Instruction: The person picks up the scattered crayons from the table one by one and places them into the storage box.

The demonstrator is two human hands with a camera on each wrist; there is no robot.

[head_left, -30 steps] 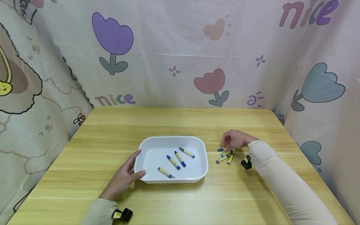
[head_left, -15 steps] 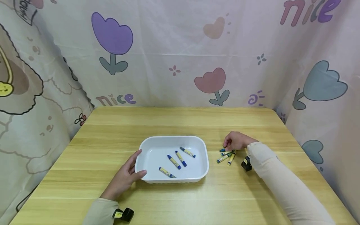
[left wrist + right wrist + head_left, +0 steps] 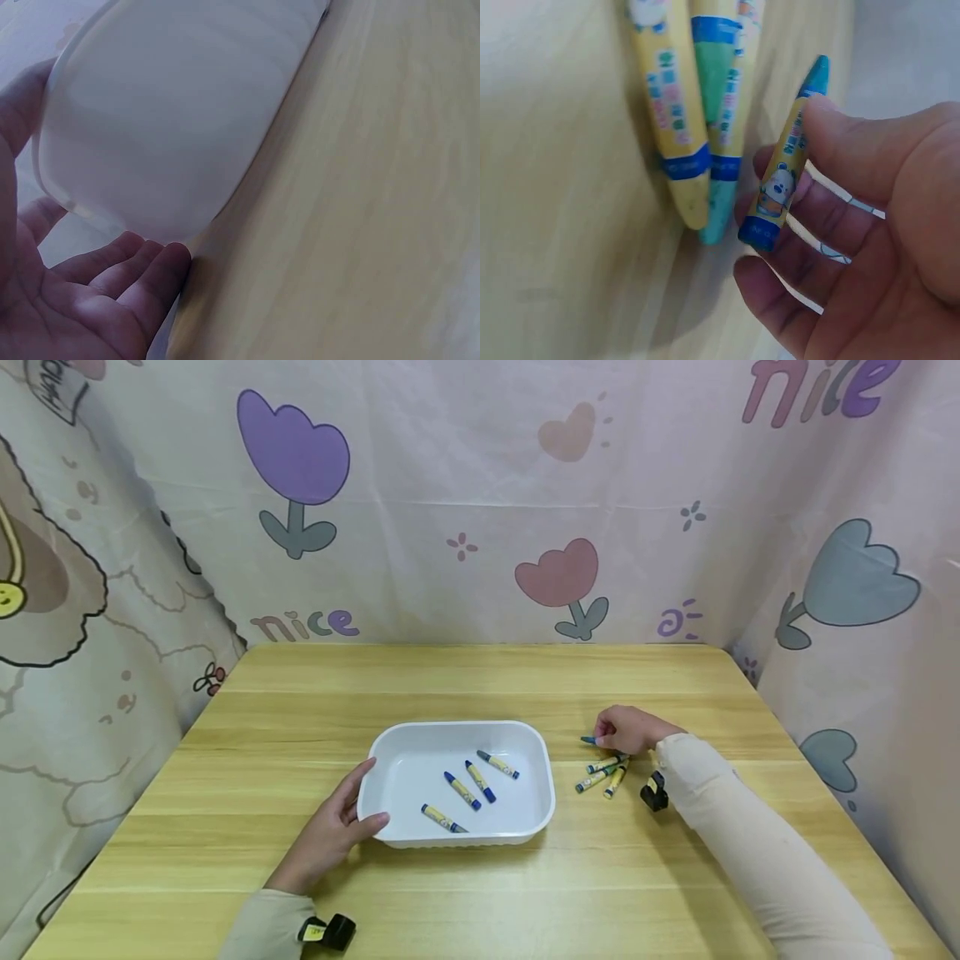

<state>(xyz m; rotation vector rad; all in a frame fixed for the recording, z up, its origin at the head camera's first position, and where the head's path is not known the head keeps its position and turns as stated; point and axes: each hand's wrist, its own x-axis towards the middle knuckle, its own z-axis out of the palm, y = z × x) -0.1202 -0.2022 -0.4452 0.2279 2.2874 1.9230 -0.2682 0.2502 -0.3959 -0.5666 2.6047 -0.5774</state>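
My left hand holds the left end of a white plastic tray, thumb over the rim and fingers against the outer wall. Several crayons in yellow wrappers, one of them a blue crayon, lie apart inside the tray. To the right of it, my right hand pinches a teal-tipped crayon between thumb and fingers. Just in front of that hand a small pile of crayons lies on the table; a yellow crayon and green ones show close up in the right wrist view.
The wooden table ends at the back against a printed curtain, with more curtain on both sides. A black wrist camera sits at the left cuff, another wrist camera at the right.
My right hand has drawn one crayon back from the pile, so it now sits slightly behind the others. The left hand and the tray hold their place.
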